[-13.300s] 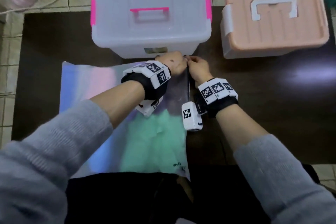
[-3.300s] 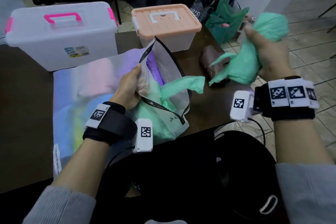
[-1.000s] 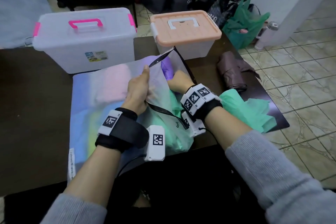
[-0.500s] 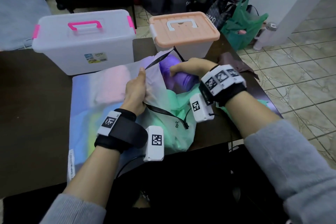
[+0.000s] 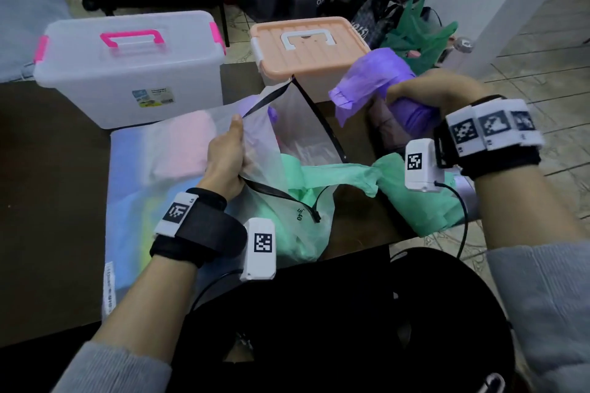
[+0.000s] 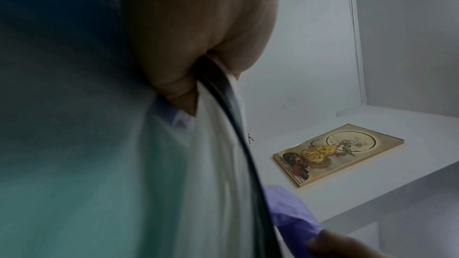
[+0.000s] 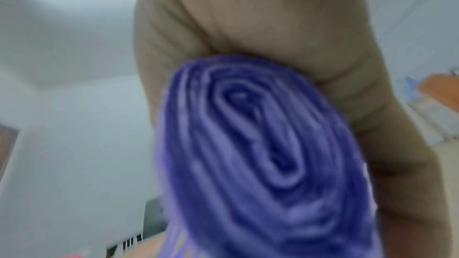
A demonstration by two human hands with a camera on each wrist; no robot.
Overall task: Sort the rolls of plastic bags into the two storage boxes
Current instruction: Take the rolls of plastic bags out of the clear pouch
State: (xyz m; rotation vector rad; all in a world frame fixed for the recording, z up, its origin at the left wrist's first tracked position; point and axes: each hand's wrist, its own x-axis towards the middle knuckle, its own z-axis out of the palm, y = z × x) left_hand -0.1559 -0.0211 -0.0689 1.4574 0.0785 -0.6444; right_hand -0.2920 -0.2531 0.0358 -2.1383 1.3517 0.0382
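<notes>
We see R hand (image 5: 434, 91) up above the table's right side, fingers curled tight round a purple roll (image 5: 380, 73) of plastic bags, a loose flap hanging off its left end twd the peach box (image 5: 306, 48). R wrist view is blurry but shows the roll's spiral end w/ the hand wrapped over it. L hand (image 5: 228, 156) pinches the black-zip rim of a translucent pouch (image 5: 287, 128), thumb on top, mouth of pouch lifted open. L wrist view confirms fingers clamped on that zip edge.

Inside pouch we make out green bag material (image 5: 300, 201) at the near end, a bit more purple near the far rim, plus pink and blue shapes thru the frosted side; can't tell how many rolls. Another green roll (image 5: 412, 198) lies partly unrolled on table (image 5: 51, 169) right of the pouch, under R wrist, its tail running back into the pouch mouth.

Clear box w/ pink handle (image 5: 127, 64) sits back left, peach box back right, just beside each other. Both lids on. A brownish folded item (image 5: 389, 124) lies betw peach box and the green roll.
</notes>
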